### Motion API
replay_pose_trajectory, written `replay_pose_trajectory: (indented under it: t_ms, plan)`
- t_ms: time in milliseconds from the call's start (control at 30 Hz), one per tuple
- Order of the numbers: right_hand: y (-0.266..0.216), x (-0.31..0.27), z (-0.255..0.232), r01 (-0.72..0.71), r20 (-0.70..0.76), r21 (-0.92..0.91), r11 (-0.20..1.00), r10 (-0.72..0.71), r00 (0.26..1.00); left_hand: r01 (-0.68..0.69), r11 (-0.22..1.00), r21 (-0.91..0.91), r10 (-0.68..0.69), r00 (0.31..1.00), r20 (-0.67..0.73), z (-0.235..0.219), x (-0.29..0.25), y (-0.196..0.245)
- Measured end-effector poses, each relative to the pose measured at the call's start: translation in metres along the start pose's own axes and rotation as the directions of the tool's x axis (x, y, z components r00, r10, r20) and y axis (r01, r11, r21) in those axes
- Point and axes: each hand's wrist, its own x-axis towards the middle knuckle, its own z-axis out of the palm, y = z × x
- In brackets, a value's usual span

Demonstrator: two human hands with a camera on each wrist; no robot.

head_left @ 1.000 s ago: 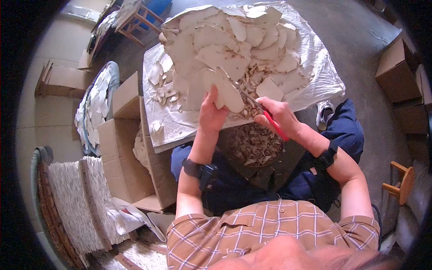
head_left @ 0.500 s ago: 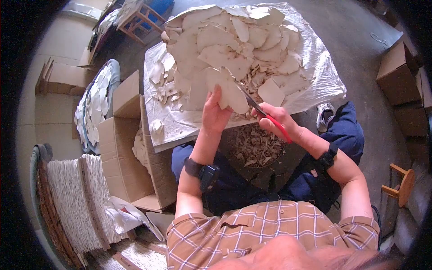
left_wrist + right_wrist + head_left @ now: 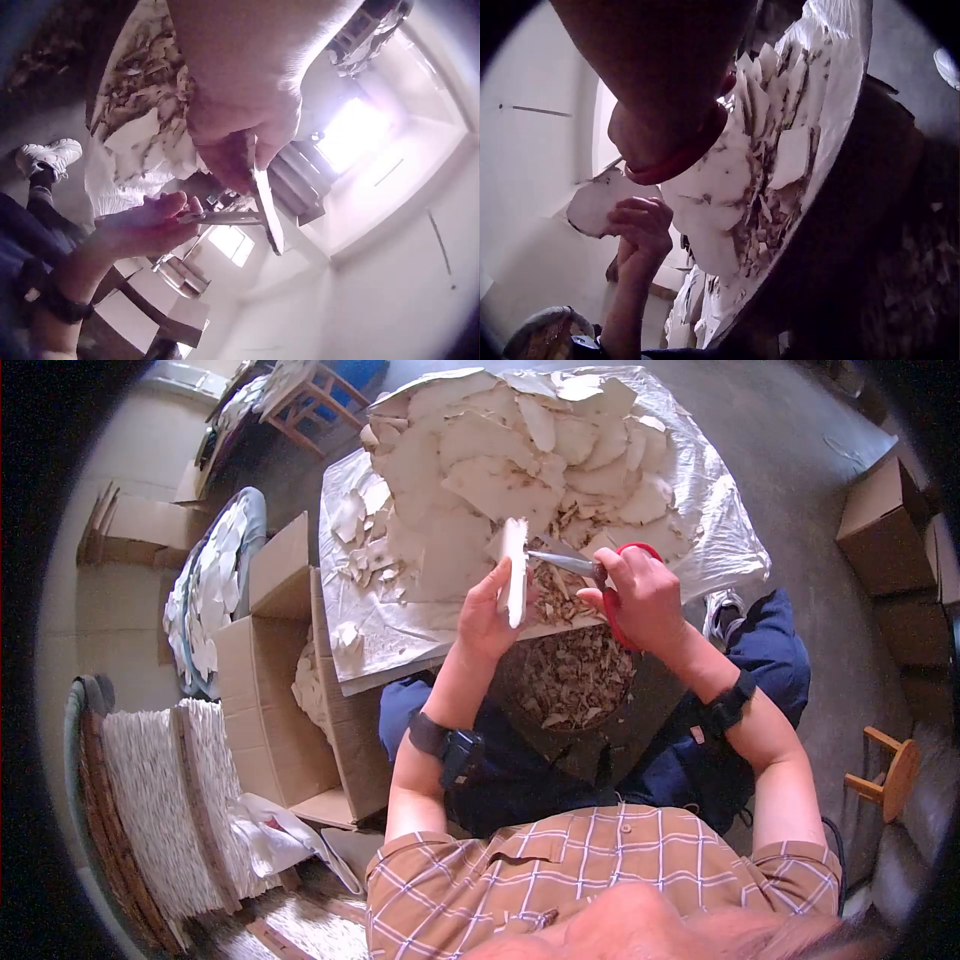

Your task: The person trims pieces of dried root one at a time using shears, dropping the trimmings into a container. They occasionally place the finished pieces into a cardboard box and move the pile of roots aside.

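Observation:
My left hand point(image 3: 487, 618) pinches a flat, thin, cream-coloured slice point(image 3: 514, 572) with a brownish rim, held above the front of the table and seen edge-on in the head view. Its broad face shows in the right wrist view, where the slice point(image 3: 592, 204) stands behind the fingers. In my right hand point(image 3: 645, 598) are red-handled scissors point(image 3: 566, 563), their blades pointing left at the slice's edge. The blades point(image 3: 229, 218) reach the slice in the left wrist view too. A large heap of similar slices point(image 3: 500, 435) covers the table behind both hands.
White plastic sheeting point(image 3: 700, 570) covers the table. Trimmed scraps fill a round container point(image 3: 575, 685) between the knees. An open cardboard box point(image 3: 285, 700) stands to the left, near stacked slices point(image 3: 165, 800). More boxes point(image 3: 885, 510) and a small wooden stool point(image 3: 890, 772) are on the right.
The slice has turned from face-on to edge-on in my left hand. My right hand has rotated and risen slightly, swinging the scissors from a diagonal to nearly level.

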Motion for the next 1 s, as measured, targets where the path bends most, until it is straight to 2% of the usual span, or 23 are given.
replay_pose_trajectory:
  t_ms: [133, 167, 233, 300, 333, 400, 500, 533, 600, 633, 700, 733, 767, 833, 900, 967, 1000]
  plan:
    - [0.01, 0.009, -0.007, 0.082, -0.035, -0.07, 0.994, -0.084, 0.996, 0.094, 0.993, -0.068, -0.088, 0.993, 0.076, -0.005, -0.002, 0.006]
    - [0.014, 0.011, -0.008, 0.085, -0.031, -0.07, 0.994, -0.088, 0.996, 0.12, 0.992, -0.027, -0.118, 0.991, 0.067, -0.005, -0.003, 0.009]
    - [0.023, 0.014, -0.011, 0.187, -0.027, -0.104, 0.977, -0.191, 0.981, 0.146, 0.989, 0.011, -0.146, 0.988, 0.055, -0.005, -0.007, 0.015]
    - [0.026, 0.016, -0.016, 0.196, 0.009, -0.084, 0.977, -0.196, 0.981, 0.175, 0.973, 0.153, -0.174, 0.985, -0.022, -0.006, -0.01, 0.022]
    - [0.027, 0.017, -0.018, 0.206, 0.047, -0.071, 0.976, -0.203, 0.978, 0.173, 0.974, 0.149, -0.171, 0.985, -0.024, -0.005, -0.011, 0.021]
    - [0.027, 0.021, -0.025, 0.208, 0.113, -0.047, 0.977, -0.201, 0.973, 0.157, 0.955, 0.252, -0.081, 0.954, -0.288, -0.001, -0.013, 0.02]
    - [0.029, 0.023, -0.026, 0.244, 0.098, -0.005, 0.97, -0.242, 0.965, 0.142, 0.928, 0.343, -0.017, 0.939, -0.342, 0.0, -0.019, 0.021]
    - [0.029, 0.023, -0.025, 0.245, 0.098, -0.004, 0.97, -0.243, 0.965, 0.141, 0.929, 0.343, -0.016, 0.939, -0.343, -0.002, -0.021, 0.023]
    - [0.029, 0.022, -0.021, 0.263, 0.173, 0.075, 0.962, -0.272, 0.947, 0.136, 0.951, 0.278, -0.079, 0.975, -0.208, -0.007, -0.023, 0.027]
    - [0.026, 0.021, -0.018, 0.264, 0.172, 0.075, 0.962, -0.273, 0.946, 0.135, 0.951, 0.28, -0.077, 0.975, -0.207, -0.011, -0.022, 0.026]
    - [0.013, 0.018, -0.011, -0.054, 0.184, 0.273, 0.96, 0.003, 0.983, -0.095, 0.846, 0.525, 0.226, 0.956, -0.19, -0.014, -0.017, 0.023]
    - [0.011, 0.017, -0.008, -0.262, 0.268, 0.234, 0.936, 0.197, 0.943, -0.165, 0.824, 0.543, 0.343, 0.907, -0.246, -0.014, -0.017, 0.024]
    - [0.011, 0.017, -0.006, -0.256, 0.265, 0.234, 0.938, 0.192, 0.945, -0.171, 0.822, 0.543, 0.348, 0.906, -0.24, -0.013, -0.016, 0.025]
    - [0.009, 0.018, -0.002, -0.288, 0.203, 0.244, 0.926, 0.242, 0.949, -0.436, 0.772, 0.463, 0.508, 0.861, -0.036, -0.01, -0.014, 0.025]
    - [0.005, 0.016, -0.003, -0.239, 0.171, 0.272, 0.932, 0.198, 0.965, -0.459, 0.763, 0.455, 0.535, 0.844, -0.045, -0.006, -0.016, 0.024]
    - [-0.004, 0.018, -0.01, -0.293, 0.25, 0.37, 0.881, 0.209, 0.945, -0.542, 0.696, 0.472, 0.572, 0.815, 0.091, -0.004, -0.016, 0.021]
    - [-0.004, 0.017, -0.01, -0.257, 0.239, 0.365, 0.895, 0.177, 0.955, -0.541, 0.695, 0.473, 0.573, 0.814, 0.09, -0.004, -0.017, 0.021]
